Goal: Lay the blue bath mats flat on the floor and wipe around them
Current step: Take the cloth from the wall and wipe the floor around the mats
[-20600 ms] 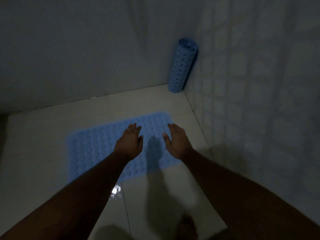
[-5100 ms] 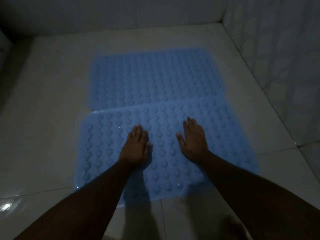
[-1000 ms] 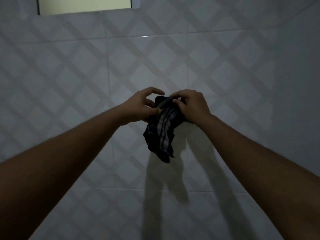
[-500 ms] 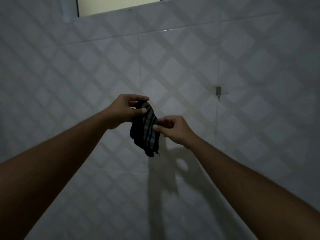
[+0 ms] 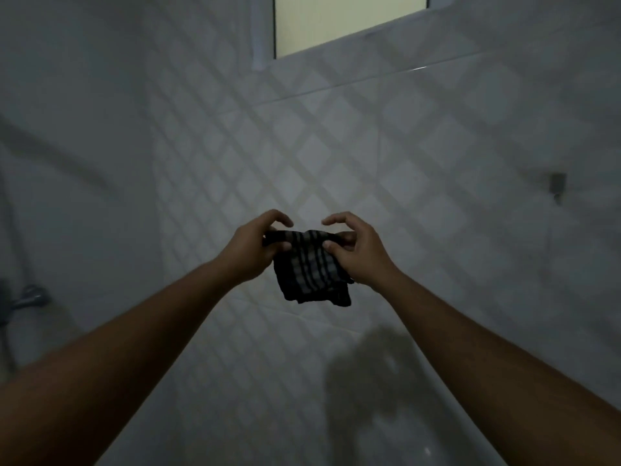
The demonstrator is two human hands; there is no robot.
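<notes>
A small dark cloth with pale stripes (image 5: 311, 274) hangs in mid-air between the two hands, in front of a white diamond-patterned tiled wall (image 5: 336, 146); its top edge runs left to right, its stripes and length point down toward the floor, lower corner skewed right; the left hand (image 5: 250, 250) pinches the upper left corner, the right hand (image 5: 356, 253) the upper right, fingers clamped on fabric, each forefinger curled free above; a pale window (image 5: 346, 21) sits high on the wall.

Dark cloth (image 5: 311, 267) with pale plaid stripes, held up in mid-air, top edge pinched by left hand (image 5: 250, 252) and right hand (image 5: 358, 255) — rest hanging down, crumpled.
</notes>
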